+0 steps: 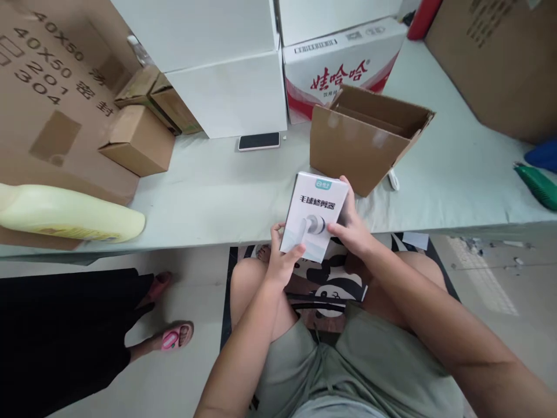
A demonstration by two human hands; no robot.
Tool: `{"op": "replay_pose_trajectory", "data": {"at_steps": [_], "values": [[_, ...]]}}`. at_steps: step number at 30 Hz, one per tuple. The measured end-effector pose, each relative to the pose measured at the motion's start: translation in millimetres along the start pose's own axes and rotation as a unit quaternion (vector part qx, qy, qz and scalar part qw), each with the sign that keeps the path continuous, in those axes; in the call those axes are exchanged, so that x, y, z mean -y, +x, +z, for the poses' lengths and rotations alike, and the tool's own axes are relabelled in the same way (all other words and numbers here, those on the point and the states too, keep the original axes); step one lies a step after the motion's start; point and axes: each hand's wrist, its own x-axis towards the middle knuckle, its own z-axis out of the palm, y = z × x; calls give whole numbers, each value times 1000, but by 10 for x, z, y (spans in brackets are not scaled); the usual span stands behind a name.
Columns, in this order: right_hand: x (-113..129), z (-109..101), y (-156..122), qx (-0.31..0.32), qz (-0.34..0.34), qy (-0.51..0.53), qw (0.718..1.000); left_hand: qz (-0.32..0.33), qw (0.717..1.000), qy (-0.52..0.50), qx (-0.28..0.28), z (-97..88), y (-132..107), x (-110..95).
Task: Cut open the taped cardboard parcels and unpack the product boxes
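Note:
Between my hands is a white lint remover box point(310, 223), printed with dark characters, a teal label and a picture of the device. It is held tilted at the table's front edge, above my lap. My left hand point(282, 258) grips its lower left corner, thumb on the front face. On the right side, my right hand point(351, 225) closes round the edge with its thumb across the front. Just behind stands an open brown cardboard box point(361, 142); its inside bottom is hidden. A small white object point(393, 180) pokes out beside that box.
A phone point(259, 141) lies on the pale green tablecloth point(217, 191). White boxes point(230, 93) and a red-and-white carton point(343, 69) stand behind. At left are small brown boxes point(139, 139) and a yellow bottle point(72, 212). Another person's sandalled foot point(177, 337) is on the floor.

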Motion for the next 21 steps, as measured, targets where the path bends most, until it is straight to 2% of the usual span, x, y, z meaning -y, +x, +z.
{"op": "replay_pose_trajectory", "data": {"at_steps": [2,4,7,10,12,14,15,17,18,19,21], "values": [[59,118,-77,13,14,-4,1000,3,1000,-24,-7,61,38,-73],[149,207,-102,8,22,-13,1000,25,1000,-10,10,121,130,-198],[487,222,75,-27,-16,-39,999,110,989,63,75,261,428,-572],[1077,139,574,-72,-84,-75,991,188,970,112,108,559,942,-1201],[1487,86,1020,-118,-51,-66,990,197,967,134,90,830,1332,-1669],[1799,67,1438,-170,8,-45,984,145,972,168,79,1093,1661,-2059],[1902,69,1601,-183,41,-47,981,101,977,183,52,1201,1780,-2198],[2007,82,1789,-204,82,-73,973,27,979,201,9,1344,1901,-2334],[2021,79,1807,-213,87,-87,969,14,981,194,-1,1374,1907,-2332],[2021,60,1776,-222,78,-94,967,20,984,178,2,1375,1883,-2289],[2007,-49,1591,-232,30,-83,969,73,990,119,30,1294,1772,-2107]]}}
